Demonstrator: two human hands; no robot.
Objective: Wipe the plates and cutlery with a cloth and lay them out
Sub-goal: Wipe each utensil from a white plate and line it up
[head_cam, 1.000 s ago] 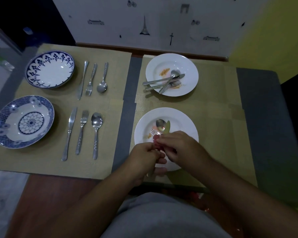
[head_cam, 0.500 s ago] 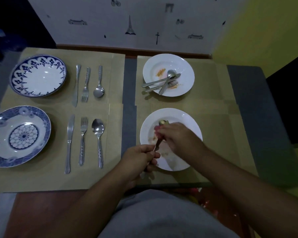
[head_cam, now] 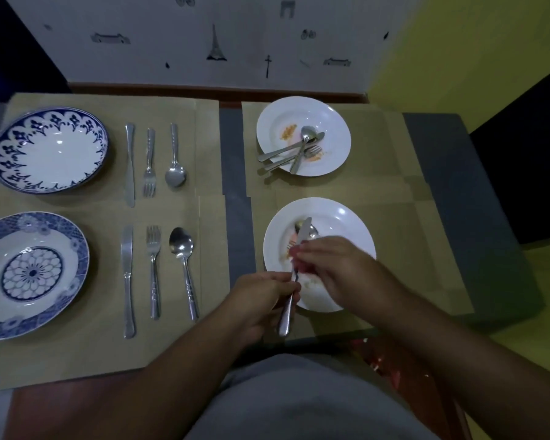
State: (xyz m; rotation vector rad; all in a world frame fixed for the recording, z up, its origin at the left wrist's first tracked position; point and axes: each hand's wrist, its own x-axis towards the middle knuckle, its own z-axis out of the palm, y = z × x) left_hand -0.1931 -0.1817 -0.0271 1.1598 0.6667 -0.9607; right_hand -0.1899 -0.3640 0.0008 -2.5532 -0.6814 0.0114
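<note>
My left hand [head_cam: 264, 296] grips the handle of a table knife [head_cam: 303, 236] held over the near white plate [head_cam: 353, 227]. My right hand [head_cam: 334, 265] pinches a small red cloth [head_cam: 299, 266] around the knife's lower blade. A spoon [head_cam: 311, 231] and a partly hidden fork lie on this soiled plate behind the knife. The far white plate [head_cam: 331, 122] has orange smears and carries a knife, fork and spoon [head_cam: 294, 150] in a loose pile.
On the left mats sit two blue-patterned plates [head_cam: 50, 150] [head_cam: 29, 274], each with a knife, fork and spoon laid in a row [head_cam: 153, 160] [head_cam: 154, 271]. A grey strip [head_cam: 235, 192] of table runs between the mats. The wall is close behind.
My right hand slid the cloth back down the knife toward the handle, baring the blade tip. The camera tilted slightly.
</note>
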